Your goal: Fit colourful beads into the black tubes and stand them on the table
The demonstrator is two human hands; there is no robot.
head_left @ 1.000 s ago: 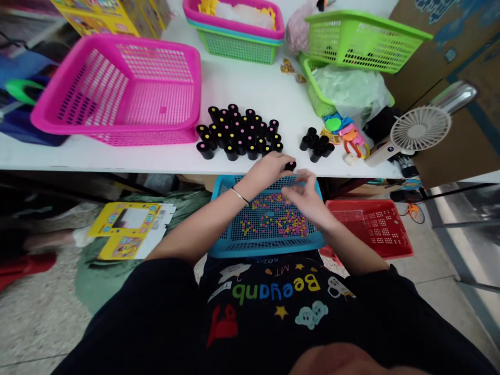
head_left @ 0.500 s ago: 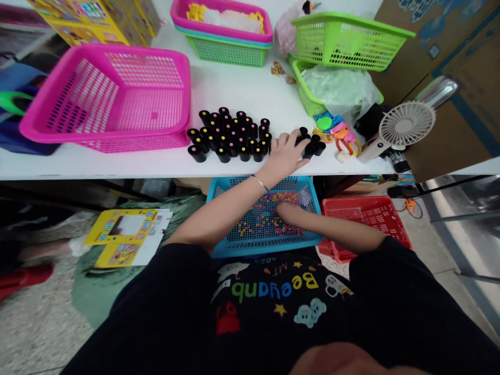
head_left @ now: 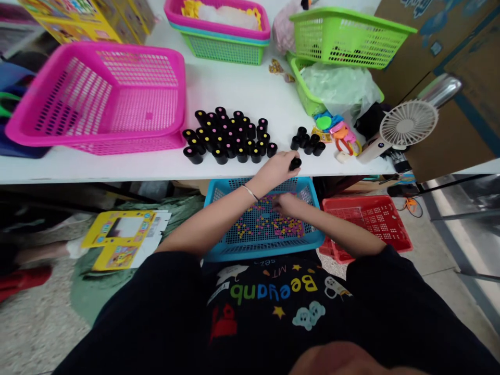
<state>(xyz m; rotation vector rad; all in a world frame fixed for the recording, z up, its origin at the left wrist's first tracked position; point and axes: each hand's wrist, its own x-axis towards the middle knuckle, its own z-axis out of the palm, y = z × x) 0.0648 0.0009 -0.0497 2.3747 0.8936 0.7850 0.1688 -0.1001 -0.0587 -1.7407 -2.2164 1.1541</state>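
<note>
Head view: the left grip (head_left: 278, 167) clasps a short black plastic-looking cylinder (head_left: 296, 164) while, below it, the right grip (head_left: 288, 204), its closure unclear, apparently gathers small pink and yellow pieces (head_left: 289, 227), calling next for a careful pinch.

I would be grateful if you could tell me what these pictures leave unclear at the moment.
All in the head view:
- Whether the bare right hand grips any small pink and yellow pellets: its curled fingers hide the tips.
- Part of the short black cylinder behind the left hand's fingers.
- What the crumpled translucent plastic bag covers.
- The tops of the yellow printed cardboard boxes, cut by the upper edge.
</note>
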